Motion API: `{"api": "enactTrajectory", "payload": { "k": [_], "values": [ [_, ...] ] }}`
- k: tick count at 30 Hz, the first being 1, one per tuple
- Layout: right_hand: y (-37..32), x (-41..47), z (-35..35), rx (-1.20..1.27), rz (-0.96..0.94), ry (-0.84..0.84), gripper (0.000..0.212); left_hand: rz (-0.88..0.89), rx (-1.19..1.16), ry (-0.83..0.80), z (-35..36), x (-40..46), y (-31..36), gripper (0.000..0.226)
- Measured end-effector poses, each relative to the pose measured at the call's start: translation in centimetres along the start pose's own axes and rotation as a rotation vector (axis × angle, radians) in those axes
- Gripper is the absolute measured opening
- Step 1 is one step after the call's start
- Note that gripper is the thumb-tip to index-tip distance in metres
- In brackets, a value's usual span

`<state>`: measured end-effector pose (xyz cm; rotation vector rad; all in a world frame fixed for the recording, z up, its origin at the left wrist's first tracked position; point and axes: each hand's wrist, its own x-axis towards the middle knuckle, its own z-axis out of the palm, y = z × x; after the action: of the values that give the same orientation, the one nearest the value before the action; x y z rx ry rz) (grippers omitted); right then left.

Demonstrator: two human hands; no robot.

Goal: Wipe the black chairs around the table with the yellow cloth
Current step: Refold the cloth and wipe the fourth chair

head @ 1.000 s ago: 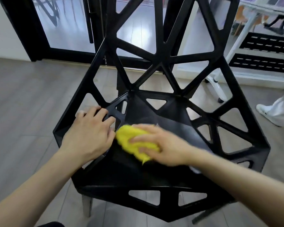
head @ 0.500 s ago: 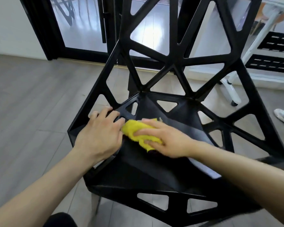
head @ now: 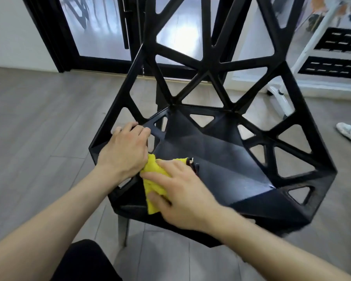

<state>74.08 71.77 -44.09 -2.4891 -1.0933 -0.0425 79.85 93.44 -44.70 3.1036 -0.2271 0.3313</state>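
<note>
- Head view: right hand (head: pixel 182 191) presses the yellow cloth (head: pixel 153 179) flat-fingered onto the black chair (head: pixel 211 151) seat.
- Left hand (head: pixel 124 149) grips the chair's side frame, fingers curled.

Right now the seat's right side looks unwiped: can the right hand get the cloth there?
Probably yes. The right hand presses the yellow cloth on the seat's left, and the bare black chair seat to its right has nothing blocking it.

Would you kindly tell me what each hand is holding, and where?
The left hand grips the chair by its left side frame; the right hand presses the cloth flat on the seat.
</note>
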Motion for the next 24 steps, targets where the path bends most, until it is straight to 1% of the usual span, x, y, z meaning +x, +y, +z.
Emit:
{"api": "enactTrajectory", "payload": {
  "k": [2, 3, 5, 6, 7, 9, 10, 11, 12, 13, 15, 17, 18, 19, 20, 21, 23, 24],
  "values": [
    [-1.1, -0.5, 0.2, -0.012, 0.016, 0.025, 0.046, 0.019, 0.016, 0.008, 0.0, -0.1, -0.1, 0.037],
    [-0.6, -0.8, -0.4, 0.004, -0.016, 0.017, 0.044, 0.028, 0.024, 0.013, 0.1, -0.2, -0.2, 0.037],
    [2.4, -2.1, -2.2, 0.041, -0.052, -0.049, 0.038, 0.045, 0.045, 0.009, 0.2, -0.3, -0.5, 0.040],
    [5.3, -2.7, -3.3, 0.026, -0.022, -0.059, 0.035, 0.048, 0.053, 0.004, 0.2, -0.3, -0.6, 0.041],
    [8.6, -3.1, -4.7, -0.022, 0.053, -0.050, 0.034, 0.049, 0.062, 0.000, 0.1, -0.3, -0.6, 0.042],
    [15.0, -3.1, -7.1, -0.136, 0.348, 0.022, 0.033, 0.043, 0.075, -0.003, -0.2, -0.3, -0.4, 0.043],
    [16.7, -2.8, -7.6, -0.169, 0.466, 0.052, 0.034, 0.036, 0.076, 0.001, -0.3, -0.2, -0.3, 0.042],
    [16.5, -2.3, -7.3, -0.201, 0.525, 0.067, 0.036, 0.025, 0.075, 0.006, -0.3, -0.1, -0.2, 0.040],
    [14.8, -1.8, -6.2, -0.230, 0.533, 0.081, 0.038, 0.015, 0.075, 0.007, -0.4, -0.1, -0.1, 0.037],
    [11.6, -1.3, -5.0, -0.240, 0.504, 0.094, 0.038, 0.010, 0.071, 0.002, -0.5, 0.0, 0.0, 0.036],
    [4.4, -1.1, -2.0, -0.174, 0.336, 0.127, 0.036, 0.013, 0.069, -0.009, -0.7, -0.2, 0.1, 0.035],
    [-1.2, -2.0, 0.4, -0.089, 0.155, 0.101, 0.036, 0.014, 0.077, -0.018, -0.9, -0.4, 0.0, 0.036],
    [-2.7, -2.7, 0.7, -0.075, 0.089, 0.089, 0.036, 0.020, 0.074, -0.025, -0.9, -0.5, -0.1, 0.038],
    [-2.8, -3.6, 0.3, -0.073, 0.044, 0.103, 0.036, 0.029, 0.070, -0.032, -0.9, -0.5, -0.2, 0.040],
    [-1.7, -4.7, -0.3, -0.069, 0.039, 0.144, 0.036, 0.036, 0.067, -0.031, -0.9, -0.6, -0.4, 0.042],
    [0.0, -5.9, -1.2, -0.065, 0.084, 0.186, 0.035, 0.023, 0.058, -0.024, -1.2, -0.8, -0.3, 0.043],
    [4.1, -8.9, -3.1, -0.108, 0.278, 0.262, 0.030, -0.031, 0.050, 0.041, -1.7, -1.8, -0.6, 0.040],
    [6.1, -10.0, -4.0, -0.149, 0.387, 0.305, 0.029, -0.030, 0.077, 0.087, -1.8, -2.5, -1.0, 0.037]
  ]
}}
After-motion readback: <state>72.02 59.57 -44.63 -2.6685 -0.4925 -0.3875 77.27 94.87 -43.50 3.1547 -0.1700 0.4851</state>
